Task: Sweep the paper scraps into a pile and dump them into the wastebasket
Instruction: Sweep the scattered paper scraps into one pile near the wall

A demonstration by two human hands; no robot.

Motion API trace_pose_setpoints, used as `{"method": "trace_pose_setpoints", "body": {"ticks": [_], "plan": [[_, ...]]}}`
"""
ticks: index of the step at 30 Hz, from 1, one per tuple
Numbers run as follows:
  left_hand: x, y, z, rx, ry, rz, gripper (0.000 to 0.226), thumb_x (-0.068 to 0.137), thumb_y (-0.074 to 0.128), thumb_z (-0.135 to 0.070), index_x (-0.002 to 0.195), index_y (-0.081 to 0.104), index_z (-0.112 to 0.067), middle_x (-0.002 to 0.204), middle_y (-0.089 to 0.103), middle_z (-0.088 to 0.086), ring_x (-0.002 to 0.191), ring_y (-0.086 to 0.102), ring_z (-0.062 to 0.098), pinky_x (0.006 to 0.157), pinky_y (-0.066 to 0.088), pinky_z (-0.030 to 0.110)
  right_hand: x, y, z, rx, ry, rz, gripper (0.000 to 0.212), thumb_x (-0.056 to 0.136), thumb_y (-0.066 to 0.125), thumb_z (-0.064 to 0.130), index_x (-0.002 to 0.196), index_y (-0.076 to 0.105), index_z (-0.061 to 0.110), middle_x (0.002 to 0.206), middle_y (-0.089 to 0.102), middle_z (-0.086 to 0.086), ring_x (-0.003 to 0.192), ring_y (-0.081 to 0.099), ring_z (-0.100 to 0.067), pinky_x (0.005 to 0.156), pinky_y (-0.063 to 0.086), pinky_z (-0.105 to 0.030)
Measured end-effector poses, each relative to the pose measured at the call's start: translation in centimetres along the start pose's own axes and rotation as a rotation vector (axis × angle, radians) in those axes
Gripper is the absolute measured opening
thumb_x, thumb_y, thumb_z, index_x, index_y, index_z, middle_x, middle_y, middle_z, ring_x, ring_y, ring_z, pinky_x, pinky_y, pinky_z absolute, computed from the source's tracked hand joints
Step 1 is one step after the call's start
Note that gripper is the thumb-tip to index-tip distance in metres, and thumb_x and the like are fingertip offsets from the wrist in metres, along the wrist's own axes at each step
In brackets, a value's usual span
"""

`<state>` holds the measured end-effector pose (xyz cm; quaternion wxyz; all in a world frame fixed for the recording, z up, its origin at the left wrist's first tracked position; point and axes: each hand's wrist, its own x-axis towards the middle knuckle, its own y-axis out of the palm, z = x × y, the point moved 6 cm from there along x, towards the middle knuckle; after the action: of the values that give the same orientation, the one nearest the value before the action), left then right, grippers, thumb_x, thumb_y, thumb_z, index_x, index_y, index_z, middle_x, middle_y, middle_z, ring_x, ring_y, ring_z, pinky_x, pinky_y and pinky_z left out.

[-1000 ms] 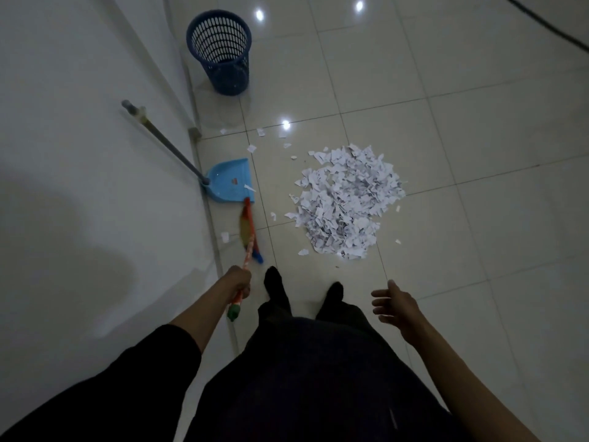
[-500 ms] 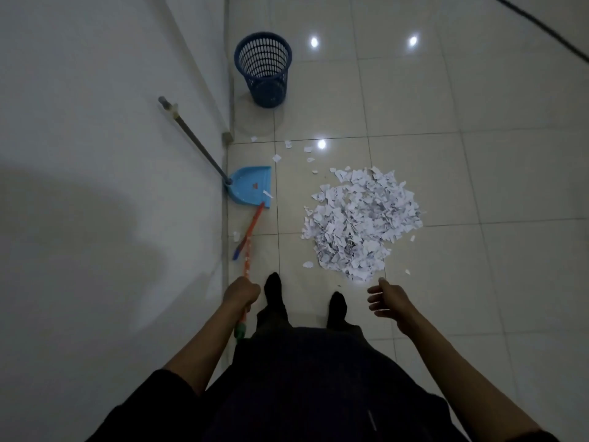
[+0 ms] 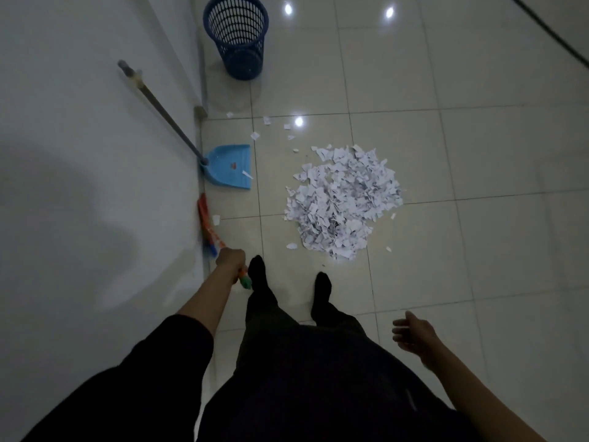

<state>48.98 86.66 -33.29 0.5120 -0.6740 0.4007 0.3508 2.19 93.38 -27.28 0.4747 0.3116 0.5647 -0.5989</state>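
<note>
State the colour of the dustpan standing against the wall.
The dustpan is light blue, with a grey handle; the head view shows it.

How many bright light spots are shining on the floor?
3. Two sit at the top, one just right of the blue wastebasket and another farther right. The third is lower, above the paper pile.

Dustpan (image 3: 231, 167) lies left of scrap pile (image 3: 342, 199); wastebasket (image 3: 237, 36) beyond.

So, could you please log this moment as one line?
left hand grips broom by wall | right hand open, idle | scraps piled | dustpan untouched | wastebasket upright
</note>
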Motion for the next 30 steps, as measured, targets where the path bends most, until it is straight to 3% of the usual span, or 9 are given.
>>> {"method": "trace_pose_setpoints", "body": {"ticks": [3, 6, 9, 12, 14, 17, 20, 23, 30], "plan": [[-0.8, 0.3, -1.1, 0.048, -0.008, 0.094, 0.02, 0.093, 0.042, -0.006, 0.111, 0.05, -0.001, 0.071, 0.051, 0.012, 0.058, 0.048, 0.022, 0.049, 0.038, 0.028, -0.2, 0.4, -3.6, 0.007, 0.084, -0.018, 0.049, 0.105, 0.036, 0.029, 0.111, 0.059, -0.013, 0.083, 0.063, -0.022, 0.073, 0.059, -0.032, 0.064, 0.049, -0.038], [-1.4, 0.1, -2.0, 0.227, 0.011, 0.192, 0.035, 0.098, 0.045, -0.011, 0.129, 0.045, 0.007, 0.089, 0.057, 0.015, 0.069, 0.055, 0.025, 0.053, 0.041, 0.028, -0.7, 1.6, -5.1, 0.016, 0.136, 0.004, 0.051, 0.105, 0.034, 0.029, 0.114, 0.057, -0.015, 0.082, 0.062, -0.022, 0.073, 0.058, -0.034, 0.063, 0.047, -0.038], [-1.4, 1.1, -2.4, 0.219, 0.018, 0.33, 0.023, 0.097, 0.044, -0.01, 0.106, 0.06, 0.003, 0.07, 0.048, 0.007, 0.055, 0.044, 0.016, 0.052, 0.038, 0.024, -1.6, 2.6, -4.3, 0.018, 0.101, -0.004, 0.047, 0.106, 0.034, 0.029, 0.109, 0.058, -0.012, 0.081, 0.062, -0.02, 0.071, 0.057, -0.032, 0.062, 0.047, -0.037], [-2.5, 2.2, -2.4, 0.172, -0.013, 0.351, 0.026, 0.096, 0.044, -0.01, 0.071, 0.05, -0.013, 0.068, 0.045, 0.002, 0.054, 0.043, 0.011, 0.044, 0.041, 0.018, -1.7, 3.4, -2.5, -0.006, 0.031, -0.008, 0.047, 0.105, 0.035, 0.031, 0.105, 0.061, -0.008, 0.083, 0.064, -0.021, 0.071, 0.06, -0.03, 0.062, 0.05, -0.036], [-3.6, 3.3, -2.4, 0.125, -0.037, 0.395, 0.026, 0.097, 0.037, -0.004, 0.072, 0.046, -0.009, 0.066, 0.042, 0.004, 0.042, 0.041, 0.008, 0.032, 0.034, 0.013, -1.8, 3.7, -1.2, -0.022, -0.01, -0.003, 0.047, 0.105, 0.035, 0.033, 0.104, 0.063, -0.005, 0.084, 0.065, -0.02, 0.071, 0.061, -0.029, 0.062, 0.05, -0.034], [-4.7, 5.0, -2.9, 0.054, -0.049, 0.387, 0.026, 0.097, 0.028, 0.003, 0.076, 0.043, -0.002, 0.064, 0.039, 0.007, 0.027, 0.034, 0.009, 0.031, 0.026, 0.01, -1.8, 3.7, 0.5, -0.024, -0.059, -0.014, 0.047, 0.105, 0.034, 0.034, 0.103, 0.063, -0.002, 0.087, 0.066, -0.02, 0.073, 0.062, -0.028, 0.062, 0.051, -0.034], [-5.5, 6.0, -3.2, 0.129, -0.022, 0.385, 0.014, 0.091, 0.04, -0.001, 0.086, 0.052, 0.005, 0.067, 0.05, 0.011, 0.043, 0.043, 0.016, 0.038, 0.032, 0.016, -1.5, 3.7, 1.6, -0.018, -0.078, -0.014, 0.046, 0.105, 0.033, 0.034, 0.103, 0.063, -0.002, 0.09, 0.066, -0.02, 0.075, 0.062, -0.029, 0.062, 0.051, -0.034], [-5.8, 5.9, -2.9, 0.307, 0.067, 0.352, 0.025, 0.082, 0.051, -0.005, 0.103, 0.055, 0.007, 0.087, 0.064, 0.019, 0.065, 0.059, 0.024, 0.053, 0.046, 0.021, -1.0, 3.7, 1.9, -0.016, -0.075, -0.004, 0.046, 0.105, 0.034, 0.033, 0.104, 0.063, -0.002, 0.092, 0.066, -0.021, 0.076, 0.063, -0.029, 0.062, 0.051, -0.034], [-4.8, -0.1, -0.5, 0.131, 0.009, 0.225, 0.012, 0.091, 0.043, -0.006, 0.099, 0.05, -0.002, 0.075, 0.052, 0.013, 0.054, 0.044, 0.019, 0.049, 0.034, 0.026, 0.7, 3.1, 1.3, -0.053, -0.023, 0.038, 0.044, 0.104, 0.039, 0.029, 0.109, 0.061, -0.008, 0.088, 0.065, -0.021, 0.074, 0.062, -0.029, 0.062, 0.051, -0.035]]}}
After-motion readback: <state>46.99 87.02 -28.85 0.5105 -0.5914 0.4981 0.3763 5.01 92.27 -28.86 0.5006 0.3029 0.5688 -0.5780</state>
